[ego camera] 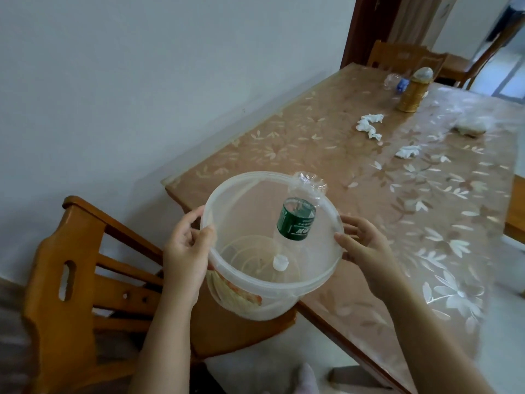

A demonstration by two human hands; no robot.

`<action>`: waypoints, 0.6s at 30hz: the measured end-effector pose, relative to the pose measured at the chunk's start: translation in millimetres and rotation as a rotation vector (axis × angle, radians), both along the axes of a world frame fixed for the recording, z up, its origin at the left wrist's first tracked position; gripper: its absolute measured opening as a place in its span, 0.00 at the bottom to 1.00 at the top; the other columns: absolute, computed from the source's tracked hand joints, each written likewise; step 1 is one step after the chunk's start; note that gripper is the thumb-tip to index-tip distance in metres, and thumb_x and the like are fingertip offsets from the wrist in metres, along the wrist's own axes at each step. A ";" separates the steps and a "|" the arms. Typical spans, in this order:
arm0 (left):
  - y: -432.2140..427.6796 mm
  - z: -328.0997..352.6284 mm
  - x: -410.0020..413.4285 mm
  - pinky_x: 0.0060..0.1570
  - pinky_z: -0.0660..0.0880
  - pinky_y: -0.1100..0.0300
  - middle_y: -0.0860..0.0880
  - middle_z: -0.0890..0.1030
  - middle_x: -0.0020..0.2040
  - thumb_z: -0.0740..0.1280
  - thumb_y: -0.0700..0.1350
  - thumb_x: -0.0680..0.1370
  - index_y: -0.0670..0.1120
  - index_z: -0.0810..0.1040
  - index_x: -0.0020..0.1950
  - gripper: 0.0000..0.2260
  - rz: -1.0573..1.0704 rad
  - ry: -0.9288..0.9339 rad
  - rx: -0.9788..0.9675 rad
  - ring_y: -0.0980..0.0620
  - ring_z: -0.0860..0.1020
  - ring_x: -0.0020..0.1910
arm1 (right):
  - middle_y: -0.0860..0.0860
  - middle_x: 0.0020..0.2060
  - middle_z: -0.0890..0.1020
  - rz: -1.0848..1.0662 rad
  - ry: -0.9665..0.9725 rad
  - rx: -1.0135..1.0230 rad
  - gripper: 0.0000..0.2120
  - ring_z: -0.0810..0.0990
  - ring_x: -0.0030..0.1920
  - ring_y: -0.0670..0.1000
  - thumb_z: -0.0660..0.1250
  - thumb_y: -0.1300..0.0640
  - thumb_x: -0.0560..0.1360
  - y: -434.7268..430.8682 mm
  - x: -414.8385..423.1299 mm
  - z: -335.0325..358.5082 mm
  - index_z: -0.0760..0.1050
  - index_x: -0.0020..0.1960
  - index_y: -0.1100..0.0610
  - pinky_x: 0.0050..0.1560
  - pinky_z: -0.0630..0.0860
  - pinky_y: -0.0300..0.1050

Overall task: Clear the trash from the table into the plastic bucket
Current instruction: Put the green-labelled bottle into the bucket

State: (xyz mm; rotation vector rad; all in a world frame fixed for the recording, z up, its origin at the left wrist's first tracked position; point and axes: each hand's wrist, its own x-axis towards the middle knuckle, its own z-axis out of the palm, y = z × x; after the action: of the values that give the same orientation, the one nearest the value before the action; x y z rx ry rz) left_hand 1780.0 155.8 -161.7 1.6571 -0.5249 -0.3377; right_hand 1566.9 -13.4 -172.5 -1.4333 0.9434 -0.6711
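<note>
Head view: I grip the plastic bucket by its rim with left hand and right hand off the near corner of the surface, crumpled tissues lying mid-surface, ahead-right, nearer my right hand.

Head-worn view looks forward and down, close over bucket, table beyond

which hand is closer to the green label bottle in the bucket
Right. The right hand holds the bucket rim on the side the bottle leans toward. The left hand grips the opposite rim, across the bucket from it.
</note>
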 end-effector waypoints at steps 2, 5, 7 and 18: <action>-5.9 -8.3 -6.5 0.27 0.74 0.69 0.53 0.80 0.35 0.65 0.44 0.75 0.58 0.76 0.57 0.13 -0.047 -0.002 0.026 0.59 0.80 0.36 | 0.54 0.49 0.79 -0.045 -0.008 0.009 0.11 0.80 0.49 0.56 0.66 0.60 0.73 3.0 -14.5 -4.4 0.74 0.52 0.47 0.44 0.78 0.48; -17.1 -16.7 -20.0 0.28 0.73 0.70 0.50 0.80 0.38 0.65 0.45 0.76 0.54 0.74 0.62 0.14 -0.138 -0.005 0.072 0.59 0.80 0.36 | 0.55 0.50 0.79 -0.116 -0.005 0.023 0.12 0.79 0.50 0.57 0.65 0.61 0.73 4.4 -39.1 -7.5 0.74 0.55 0.52 0.44 0.78 0.48; -24.6 -20.3 -30.5 0.28 0.73 0.69 0.50 0.80 0.38 0.64 0.46 0.76 0.55 0.73 0.62 0.14 -0.204 0.002 0.093 0.60 0.80 0.35 | 0.55 0.50 0.79 -0.164 -0.016 0.034 0.12 0.78 0.51 0.58 0.65 0.62 0.73 4.3 -56.3 -8.0 0.74 0.55 0.52 0.44 0.77 0.48; -97.2 -19.8 -149.1 0.26 0.75 0.63 0.44 0.80 0.37 0.63 0.45 0.77 0.60 0.71 0.59 0.14 -0.486 -0.076 0.151 0.55 0.79 0.28 | 0.58 0.54 0.77 -0.417 -0.033 0.034 0.14 0.78 0.52 0.59 0.63 0.64 0.74 -3.4 -198.5 -3.5 0.72 0.59 0.55 0.47 0.78 0.53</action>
State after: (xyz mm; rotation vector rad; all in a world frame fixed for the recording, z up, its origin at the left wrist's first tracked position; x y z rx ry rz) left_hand 1630.9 58.7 -181.5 1.6790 -0.9827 -0.6841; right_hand 1368.3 -16.8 -175.9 -1.1997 1.2361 -0.9758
